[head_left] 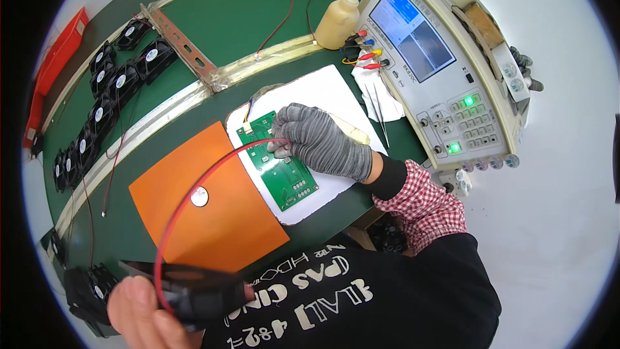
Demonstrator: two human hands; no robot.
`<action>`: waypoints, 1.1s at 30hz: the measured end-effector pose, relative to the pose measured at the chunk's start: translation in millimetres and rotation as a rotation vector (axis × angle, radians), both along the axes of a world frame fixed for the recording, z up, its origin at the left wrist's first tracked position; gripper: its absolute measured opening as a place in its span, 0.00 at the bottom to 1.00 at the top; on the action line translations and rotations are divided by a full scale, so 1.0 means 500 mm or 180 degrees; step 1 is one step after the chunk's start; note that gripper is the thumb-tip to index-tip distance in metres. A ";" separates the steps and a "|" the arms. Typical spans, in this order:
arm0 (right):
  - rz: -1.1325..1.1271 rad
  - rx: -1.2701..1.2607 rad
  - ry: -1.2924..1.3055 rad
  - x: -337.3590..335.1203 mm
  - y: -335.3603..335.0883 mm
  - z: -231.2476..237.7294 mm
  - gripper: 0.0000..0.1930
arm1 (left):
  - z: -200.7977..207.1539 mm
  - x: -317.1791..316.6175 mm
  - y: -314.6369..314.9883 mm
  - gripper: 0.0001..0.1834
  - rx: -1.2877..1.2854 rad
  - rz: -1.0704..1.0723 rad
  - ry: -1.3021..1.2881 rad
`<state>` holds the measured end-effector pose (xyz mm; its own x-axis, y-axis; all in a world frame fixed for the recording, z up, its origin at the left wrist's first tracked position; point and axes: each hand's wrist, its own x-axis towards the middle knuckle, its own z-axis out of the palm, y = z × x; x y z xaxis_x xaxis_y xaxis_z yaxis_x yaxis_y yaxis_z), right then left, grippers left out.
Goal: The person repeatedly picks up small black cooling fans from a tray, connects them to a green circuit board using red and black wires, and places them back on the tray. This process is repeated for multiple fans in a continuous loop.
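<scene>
My bare left hand [145, 313] is closed round a black cooling fan [206, 294] at the lower left, blurred by motion. From the fan a red cable [187, 197] arcs up to my right hand [316, 136], which wears a grey striped knit glove. Its fingers are pinched at the cable's end, over the upper part of a green circuit board [284, 187]; the cable's tip is hidden. The board lies on a white pad [332, 87], with a white connector [247, 127] and thin wires at its top left corner.
An orange sheet [223, 229] lies left of the pad. Beyond a pale rail, several black fans [123, 81] trail wires. At the right stand a test instrument [439, 71] with a lit screen, a squeeze bottle [337, 22] and tweezers [378, 113] on white tissue.
</scene>
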<state>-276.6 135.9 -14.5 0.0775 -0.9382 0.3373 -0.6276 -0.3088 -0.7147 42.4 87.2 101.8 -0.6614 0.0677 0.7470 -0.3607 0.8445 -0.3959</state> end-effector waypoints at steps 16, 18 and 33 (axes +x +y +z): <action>-0.0666 -0.0273 -0.1031 0.012 0.019 0.018 0.23 | -0.142 -0.239 -0.542 0.50 0.2851 0.1935 -0.1628; -0.0800 -0.0427 -0.0860 -0.002 0.017 0.007 0.27 | -0.140 -0.250 -0.458 0.37 0.2227 0.0905 -0.0899; -0.0282 -0.0226 0.2503 -0.001 0.044 0.090 0.14 | 0.011 0.002 -0.187 0.17 0.0546 0.1736 -0.2107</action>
<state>-277.2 158.0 30.5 0.2439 -0.9303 0.2738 -0.9644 -0.2623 -0.0321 43.6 -6.2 107.2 -0.8703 -0.4626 0.1689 -0.4727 0.6884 -0.5502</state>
